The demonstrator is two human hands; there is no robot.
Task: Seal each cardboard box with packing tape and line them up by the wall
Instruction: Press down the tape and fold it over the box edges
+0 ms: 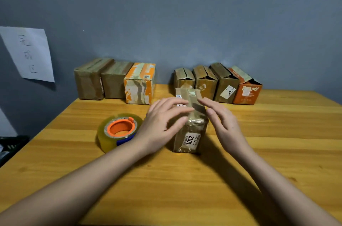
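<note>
Presently we find a small brown cardboard box bearing a "3012" label (190, 126) standing mid-tabletop, lengthwise toward the wall, with glossy tape visible along its top seam and over the near end. Both hands sit over it: the left hand (162, 124) lies with straight fingers across the top, and the right hand (224, 122) lies flat-fingered at the right edge, neither curled round anything. We judge this posture to be smoothing the tape down so it bonds, the box being kept central for working room. The hands are blurred, so the exact points of contact cannot be confirmed. The large roll of clear packing tape with an orange core (118, 131) lies flat on the wooden tabletop (277, 142), just left of the left wrist and within ready reach, released by both hands. Against the grey wall (185, 13) we note two groups, well apart. The left group of three closed boxes (114, 81), two brown and one orange-and-white, appears sealed, and stands to the right of a white handwritten paper sign (29, 53) fixed to the wall. The right group of four boxes (218, 85), three brown and one orange, shows raised, gaping flaps and appears unsealed. Contents of all boxes are hidden from us.
</note>
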